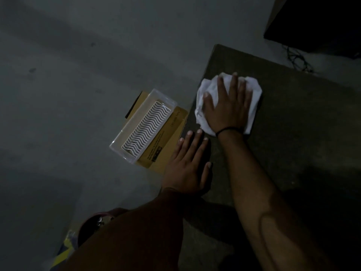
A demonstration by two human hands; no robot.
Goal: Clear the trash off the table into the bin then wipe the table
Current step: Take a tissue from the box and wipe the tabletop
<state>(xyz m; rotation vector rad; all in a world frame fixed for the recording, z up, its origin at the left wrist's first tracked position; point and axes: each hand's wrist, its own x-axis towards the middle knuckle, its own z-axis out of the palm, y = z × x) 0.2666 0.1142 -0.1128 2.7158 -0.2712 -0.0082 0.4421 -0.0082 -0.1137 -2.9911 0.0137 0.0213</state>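
A crumpled white cloth [207, 89] lies on the dark table [293, 124] near its far left corner. My right hand [228, 106] presses flat on the cloth with its fingers spread; a black band circles the wrist. My left hand [189, 165] rests flat on the table's left edge, fingers straight, holding nothing. At the bottom left, partly behind my left arm, sits a dark red round bin [91, 225]; what is inside is too dim to make out.
On the grey floor left of the table lies a brown cardboard box [166, 145] with a clear plastic tray [144, 126] holding a white wavy grid on top. Yellow packaging [64, 251] shows at the bottom left. A dark cabinet [322, 22] and loose cables [298, 59] stand beyond the table.
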